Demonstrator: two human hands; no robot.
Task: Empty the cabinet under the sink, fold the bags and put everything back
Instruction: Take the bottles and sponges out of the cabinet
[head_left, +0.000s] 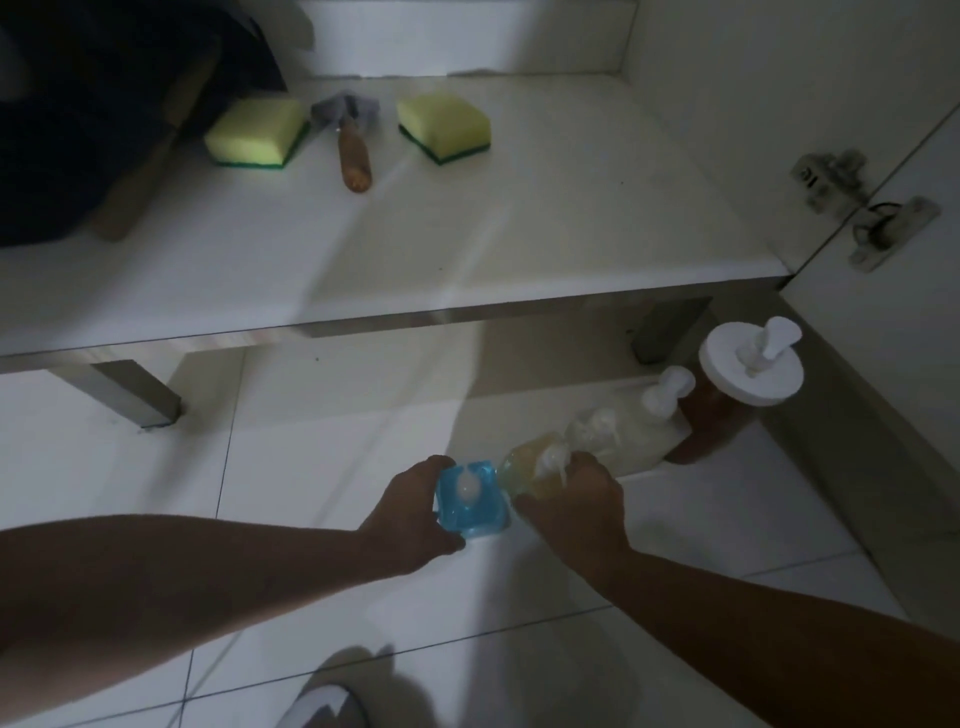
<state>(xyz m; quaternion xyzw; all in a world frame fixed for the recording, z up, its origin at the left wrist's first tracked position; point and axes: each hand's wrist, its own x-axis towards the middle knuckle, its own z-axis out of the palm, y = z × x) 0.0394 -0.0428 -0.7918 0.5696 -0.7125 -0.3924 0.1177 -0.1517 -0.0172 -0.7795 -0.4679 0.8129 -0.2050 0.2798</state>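
Note:
On the tiled floor in front of the open cabinet, my left hand (410, 512) grips a square blue pump bottle (470, 499). Right beside it, my right hand (574, 501) holds a round yellowish pump bottle (527, 467). Behind these stand a pale cream pump bottle (644, 431) and a brown jar-like dispenser with a wide white lid (748, 371). On the cabinet floor (415, 244) lie two yellow-green sponges, one at left (254, 132) and one at right (444, 127), with a wooden-handled brush (350, 140) between them.
A dark bag or cloth (78, 119) fills the cabinet's back left corner over a wooden handle (140, 171). The open cabinet door with its hinge (831, 179) stands at right. Metal cabinet legs (130, 395) rest on the floor tiles. My shoe (327, 701) shows at the bottom.

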